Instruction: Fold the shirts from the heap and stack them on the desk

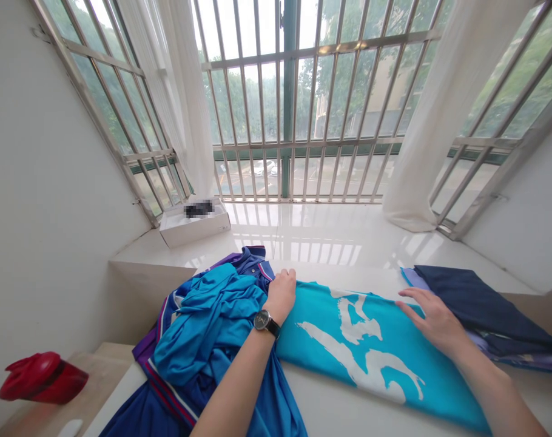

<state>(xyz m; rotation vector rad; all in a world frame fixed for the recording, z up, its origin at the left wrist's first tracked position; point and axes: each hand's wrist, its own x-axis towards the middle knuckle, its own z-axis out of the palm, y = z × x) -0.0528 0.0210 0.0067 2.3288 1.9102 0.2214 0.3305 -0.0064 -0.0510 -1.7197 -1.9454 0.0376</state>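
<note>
A turquoise shirt (321,358) with large white brush-style lettering lies folded into a long flat shape on the white surface. My left hand (282,296), with a black watch (266,323) on its wrist, is closed at the shirt's far left corner; its fingertips are partly hidden. Over the shirt's far right edge, my right hand (433,318) has its fingers spread, with the thumb and forefinger apart. Left of the folded shirt, a rumpled heap of clothes (212,328) in turquoise, blue and purple sits beside my left forearm.
At the right lies a stack of folded dark clothes (467,303). A white box (196,226) holding a blurred-out dark item stands on the glossy sill (298,233). White curtains (428,121) hang before the barred window. A red cap (43,377) rests low at the left.
</note>
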